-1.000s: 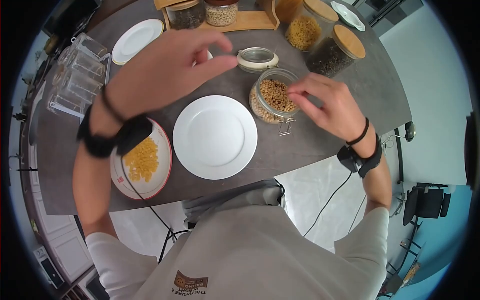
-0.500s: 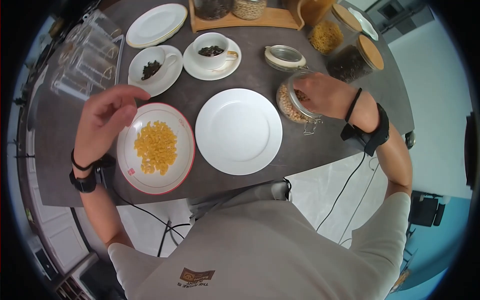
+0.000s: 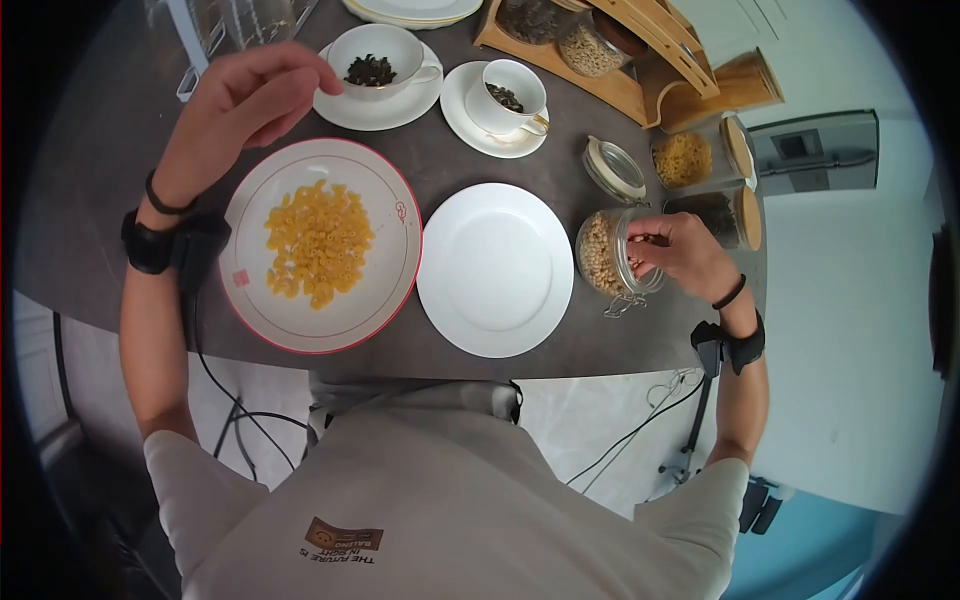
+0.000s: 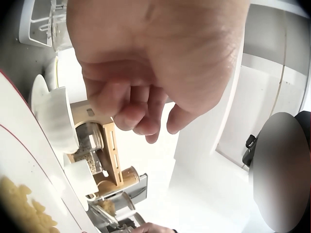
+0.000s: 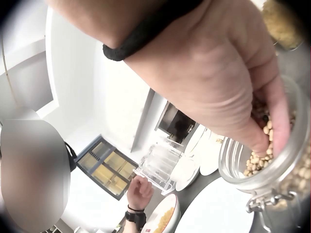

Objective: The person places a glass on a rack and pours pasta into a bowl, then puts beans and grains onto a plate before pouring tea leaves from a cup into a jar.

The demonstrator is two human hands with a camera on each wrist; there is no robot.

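Note:
My right hand (image 3: 685, 255) reaches into the mouth of a clip-top glass jar (image 3: 625, 288) standing right of the white plate. In the right wrist view, its thumb and fingers dip among pale dried soybeans (image 5: 255, 164) and pinch at them; the other fingertips are hidden inside. The jar's hinged lid (image 3: 614, 170) lies tipped back behind it. My left hand (image 3: 250, 100) hovers over the far left edge of the red-rimmed plate (image 3: 380, 310), fingers loosely curled around nothing. Yellow macaroni (image 3: 318, 245) lies on that plate. Bare between it and the jar sits the white plate (image 3: 495, 270).
Two teacups hold dark leaves, a left cup (image 3: 400, 50) and a right cup (image 3: 520, 90), each on a saucer. A wooden rack (image 3: 610, 90) with jars stands behind. Wooden-lidded jars (image 3: 690, 158) stand back right. A glass rack (image 3: 195, 50) is at far left.
My right hand has gone from the jar's rim down into its mouth. My left hand has drawn back from over the table's middle to the left. The head view has turned.

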